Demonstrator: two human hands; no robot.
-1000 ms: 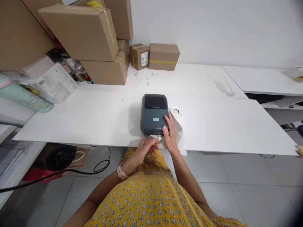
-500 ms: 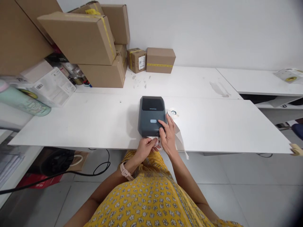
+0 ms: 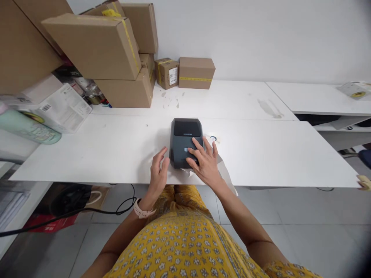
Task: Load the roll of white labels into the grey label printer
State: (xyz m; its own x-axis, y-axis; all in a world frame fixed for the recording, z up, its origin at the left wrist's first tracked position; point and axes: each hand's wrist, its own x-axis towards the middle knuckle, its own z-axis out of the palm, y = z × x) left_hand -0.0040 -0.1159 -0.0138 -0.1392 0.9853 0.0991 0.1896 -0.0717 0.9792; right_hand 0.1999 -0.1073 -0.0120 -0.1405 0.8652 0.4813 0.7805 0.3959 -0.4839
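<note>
A dark label printer point(image 3: 181, 143) stands near the front edge of the white table. Across its top lies my right hand point(image 3: 204, 160), fingers spread, one fingertip at the small light button point(image 3: 186, 149). Just left of the printer is my left hand point(image 3: 159, 170), its fingers apart and holding nothing. A bit of white paper point(image 3: 188, 170) shows under the printer's front edge. A white paper strip point(image 3: 226, 172) lies right of my right hand and reaches over the table edge. Beside the printer's right side sits a small roll point(image 3: 213, 138), partly hidden by my fingers.
Stacked cardboard boxes point(image 3: 95, 46) fill the back left, with two smaller boxes point(image 3: 197, 73) against the wall. A mint bottle point(image 3: 31, 125) lies at the left by a white box point(image 3: 68, 108). A black cable point(image 3: 95, 210) hangs below the table's front edge.
My left hand has let go of the paper at the printer's front and moved left. My right hand has slid further over the printer's top, a finger now at the button.
</note>
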